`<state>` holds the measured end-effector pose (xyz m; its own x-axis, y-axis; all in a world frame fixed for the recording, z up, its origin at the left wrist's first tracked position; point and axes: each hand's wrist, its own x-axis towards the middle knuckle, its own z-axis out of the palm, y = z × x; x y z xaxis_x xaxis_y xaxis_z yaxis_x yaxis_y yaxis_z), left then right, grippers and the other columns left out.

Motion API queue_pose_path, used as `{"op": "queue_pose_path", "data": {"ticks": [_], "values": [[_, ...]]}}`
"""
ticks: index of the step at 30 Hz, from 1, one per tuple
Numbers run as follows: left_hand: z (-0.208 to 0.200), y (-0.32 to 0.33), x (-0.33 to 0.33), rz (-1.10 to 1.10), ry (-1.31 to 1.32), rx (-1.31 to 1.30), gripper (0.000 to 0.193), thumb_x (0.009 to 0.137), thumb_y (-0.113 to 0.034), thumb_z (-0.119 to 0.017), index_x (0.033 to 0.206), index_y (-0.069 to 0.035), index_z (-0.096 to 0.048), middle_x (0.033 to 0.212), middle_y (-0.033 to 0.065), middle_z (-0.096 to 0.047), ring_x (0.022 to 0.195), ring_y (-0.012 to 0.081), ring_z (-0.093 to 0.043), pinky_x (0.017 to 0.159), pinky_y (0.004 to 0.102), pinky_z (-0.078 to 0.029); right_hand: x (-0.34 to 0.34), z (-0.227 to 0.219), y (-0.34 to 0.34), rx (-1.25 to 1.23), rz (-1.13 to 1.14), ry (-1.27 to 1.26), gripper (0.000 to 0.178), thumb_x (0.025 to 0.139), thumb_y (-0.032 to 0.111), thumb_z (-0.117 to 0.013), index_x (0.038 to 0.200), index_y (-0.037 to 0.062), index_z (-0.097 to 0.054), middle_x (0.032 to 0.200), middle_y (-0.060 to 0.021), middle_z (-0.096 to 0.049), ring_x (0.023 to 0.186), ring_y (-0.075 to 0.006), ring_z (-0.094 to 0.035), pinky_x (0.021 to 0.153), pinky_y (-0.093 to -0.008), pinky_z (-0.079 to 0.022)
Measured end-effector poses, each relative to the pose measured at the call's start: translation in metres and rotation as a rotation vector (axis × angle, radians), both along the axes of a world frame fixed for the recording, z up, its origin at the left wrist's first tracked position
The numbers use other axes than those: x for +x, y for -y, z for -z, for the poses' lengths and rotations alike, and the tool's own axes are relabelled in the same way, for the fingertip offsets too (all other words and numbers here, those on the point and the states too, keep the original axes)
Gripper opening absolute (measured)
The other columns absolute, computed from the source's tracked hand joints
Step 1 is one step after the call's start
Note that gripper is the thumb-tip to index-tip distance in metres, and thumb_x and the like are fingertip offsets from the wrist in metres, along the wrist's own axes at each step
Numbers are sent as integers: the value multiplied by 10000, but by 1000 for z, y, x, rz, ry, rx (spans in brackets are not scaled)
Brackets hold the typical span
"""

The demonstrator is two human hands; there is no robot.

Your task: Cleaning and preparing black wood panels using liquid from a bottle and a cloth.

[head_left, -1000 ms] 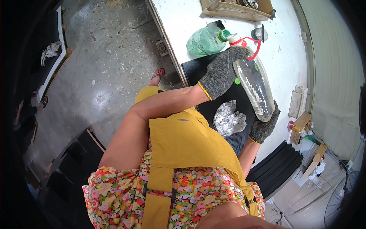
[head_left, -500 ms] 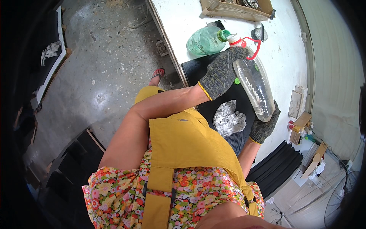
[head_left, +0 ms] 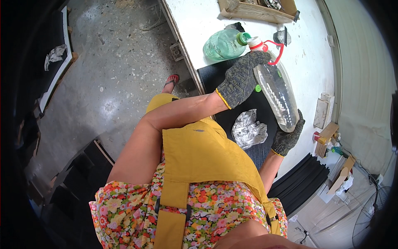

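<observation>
A large clear plastic bottle [head_left: 281, 97] with a red handle [head_left: 280, 53] lies tilted between my two gloved hands. My left hand [head_left: 242, 76], in a grey knit glove with a yellow cuff, is closed around it just below the neck. Under its base my right hand [head_left: 289, 136], gloved alike, supports the bottom end. The clear bottle's white mouth [head_left: 253, 42] meets the open mouth of a green translucent bottle [head_left: 224, 44], which lies on its side. A small green cap [head_left: 258, 88] shows beside the clear bottle. Nearer me is a crumpled grey-white cloth or paper [head_left: 248, 129] on a black panel [head_left: 224, 115].
A wooden box [head_left: 259, 13] sits at the white table's [head_left: 188, 25] far end, a small dark-and-clear block [head_left: 282, 37] near it. Black strips [head_left: 300, 176] are stacked at the right, beyond them wooden pieces [head_left: 327, 135] and a fan [head_left: 369, 216]. Black panels [head_left: 78, 182] stand at lower left.
</observation>
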<state>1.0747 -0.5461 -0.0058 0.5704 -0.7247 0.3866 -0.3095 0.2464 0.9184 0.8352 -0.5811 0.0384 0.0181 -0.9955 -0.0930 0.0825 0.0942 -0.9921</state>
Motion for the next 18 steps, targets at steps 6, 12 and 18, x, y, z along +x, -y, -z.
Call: {"op": "queue_pose_path", "data": {"ticks": [6, 12, 18], "values": [[-1, 1, 1, -51, 90, -6, 299, 825, -85, -632, 1114, -21, -597, 1097, 156, -610, 1009, 297, -583, 906, 363, -462, 6, -4, -2, -18, 6, -7, 515, 925, 356, -498, 1279, -15, -451, 1200, -164, -535, 1109, -291, -545, 917, -414, -486], [2, 2, -1, -37, 29, -23, 305, 814, -86, -648, 1111, -31, -605, 1084, 147, -617, 1012, 287, -586, 904, 361, -464, 6, -4, -3, -25, 30, -19, 511, 922, 351, -498, 1273, -18, -458, 1197, -163, -541, 1099, -286, -550, 924, -409, -482], [5, 3, -2, -10, 10, 2, 318, 808, -89, -657, 1118, -37, -604, 1106, 139, -610, 1034, 270, -580, 922, 354, -458, 0, -1, 0, -36, -4, -46, 523, 951, 379, -460, 1301, -9, -445, 1236, -166, -538, 1112, -296, -550, 886, -427, -507]]}}
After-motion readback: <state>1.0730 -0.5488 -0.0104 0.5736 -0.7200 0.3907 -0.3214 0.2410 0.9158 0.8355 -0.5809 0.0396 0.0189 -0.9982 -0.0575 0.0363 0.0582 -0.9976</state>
